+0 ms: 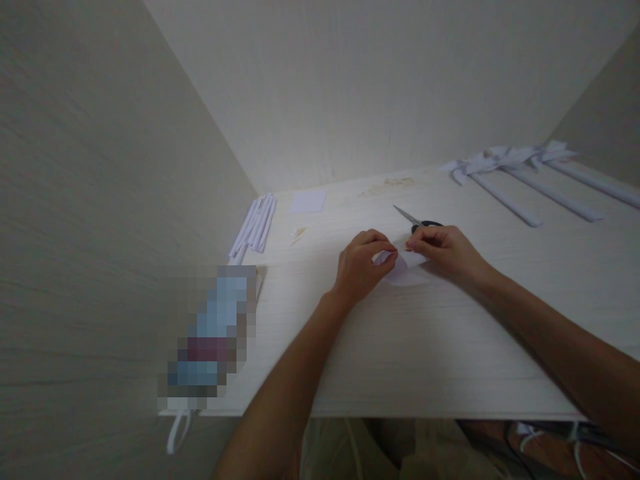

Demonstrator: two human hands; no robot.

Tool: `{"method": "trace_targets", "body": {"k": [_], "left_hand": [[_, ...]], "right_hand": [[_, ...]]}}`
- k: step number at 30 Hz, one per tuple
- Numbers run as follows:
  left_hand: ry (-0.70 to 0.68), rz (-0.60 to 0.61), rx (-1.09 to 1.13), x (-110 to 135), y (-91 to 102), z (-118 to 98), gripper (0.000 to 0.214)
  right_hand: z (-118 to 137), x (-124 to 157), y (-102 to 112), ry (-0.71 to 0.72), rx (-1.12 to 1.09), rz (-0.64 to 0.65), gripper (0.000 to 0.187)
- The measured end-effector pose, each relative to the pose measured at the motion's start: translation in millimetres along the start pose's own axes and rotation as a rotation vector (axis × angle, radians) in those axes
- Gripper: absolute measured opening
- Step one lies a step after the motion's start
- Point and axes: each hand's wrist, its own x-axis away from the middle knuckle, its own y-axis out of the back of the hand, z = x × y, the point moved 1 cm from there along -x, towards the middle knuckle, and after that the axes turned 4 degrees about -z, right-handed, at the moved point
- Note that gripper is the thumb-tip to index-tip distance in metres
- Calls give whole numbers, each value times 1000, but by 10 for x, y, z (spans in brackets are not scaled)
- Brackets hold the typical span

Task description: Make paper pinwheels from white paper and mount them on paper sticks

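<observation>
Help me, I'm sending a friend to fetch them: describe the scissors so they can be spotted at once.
On the white table, find the person's right hand. Just beyond it lie the scissors, with their pointed tip aimed toward the back left. Their dark handles and metal blades set them apart from the white paper close by.
</observation>
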Motion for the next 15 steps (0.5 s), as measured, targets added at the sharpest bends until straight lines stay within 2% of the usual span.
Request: {"method": "trace_targets", "body": {"k": [8, 15], "left_hand": [[-5, 31, -4, -1, -2, 10, 6], [8, 68, 6, -2, -3, 5, 6]], "right_hand": [[61, 19, 9, 82, 195, 33, 25], [23, 26, -3, 85, 205, 31, 22]]}}
